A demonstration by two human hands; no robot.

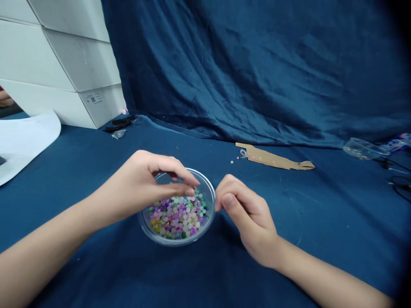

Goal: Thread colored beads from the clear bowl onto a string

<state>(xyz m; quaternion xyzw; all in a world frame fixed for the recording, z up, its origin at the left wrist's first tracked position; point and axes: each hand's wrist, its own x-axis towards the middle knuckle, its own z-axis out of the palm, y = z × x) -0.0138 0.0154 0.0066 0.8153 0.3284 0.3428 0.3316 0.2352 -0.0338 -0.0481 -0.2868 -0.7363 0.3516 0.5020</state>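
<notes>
Plastic bowl (177, 243) of pastel beads (178, 216) on blue cloth (289, 244), near centre | we log left hand (138, 186) in narrow pinch low over beads, hold unclear | right hand (247, 220) curled narrow at rim, hold unclear

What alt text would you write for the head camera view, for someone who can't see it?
Two bare hands surround a clear bowl of multicoloured round beads on blue cloth. The left hand reaches in over the beads; the right hand curls beside the rim.
</notes>
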